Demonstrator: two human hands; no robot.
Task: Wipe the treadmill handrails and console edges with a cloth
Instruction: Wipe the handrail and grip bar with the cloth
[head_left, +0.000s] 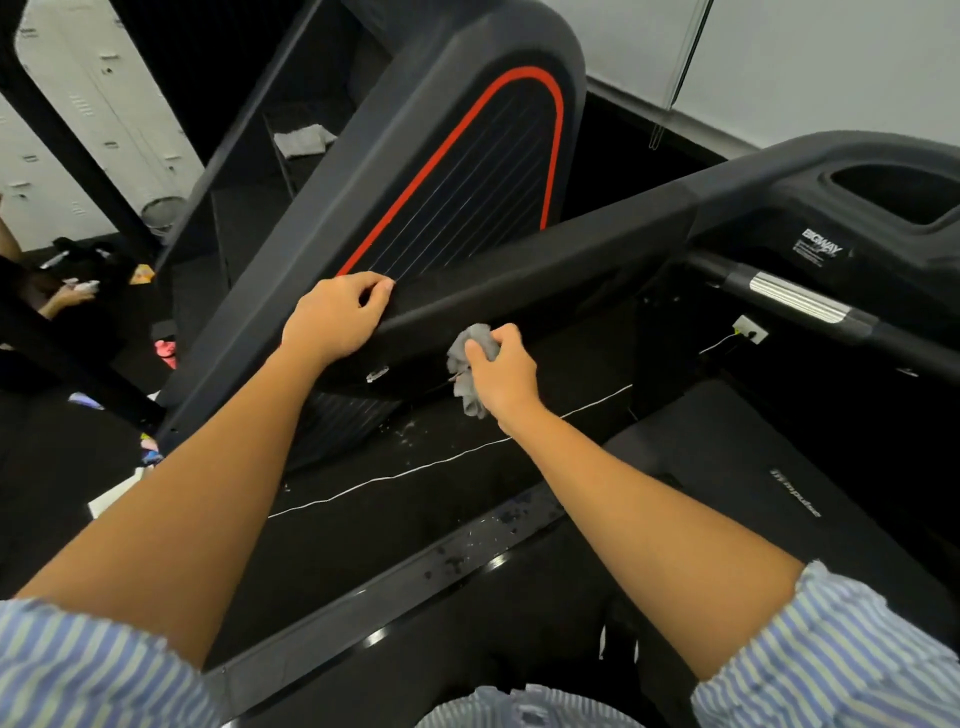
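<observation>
A black treadmill (727, 467) is seen from above, with its console (841, 223) at the upper right and its left handrail (545, 265) running diagonally across the middle. Behind the handrail a dark neighbouring machine (467, 171) with a red-outlined ribbed panel is seen. White lockers (93, 104) are visible at the upper left. Both arms, in striped sleeves (78, 670), are stretched forward. The near end of the handrail is gripped by the left hand (332, 322), the fingers curled over its top. A bunched grey cloth (470, 400) is clutched in the right hand (501, 369) and held against the handrail's inner lower side, just beside the left hand.
</observation>
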